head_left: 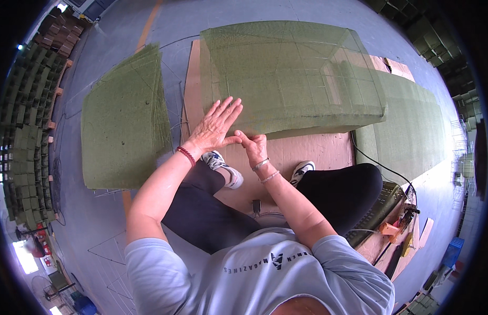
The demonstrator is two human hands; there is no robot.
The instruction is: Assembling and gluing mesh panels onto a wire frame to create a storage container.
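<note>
We find the green mesh-covered wire frame [286, 73] on a tan sheet [322, 152], just ahead of both hands. Left hand [213, 128] rests flat at its near left corner, grip released, fingers spread; right hand [256, 149], fingers curled, sits beside it at the near edge, and we cannot tell whether that grip pinches mesh.

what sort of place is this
Likely a workshop or small factory: stacks of green goods run along the left, a green mesh-covered wire frame is being handled, and an orange floor line shows beyond.
</note>
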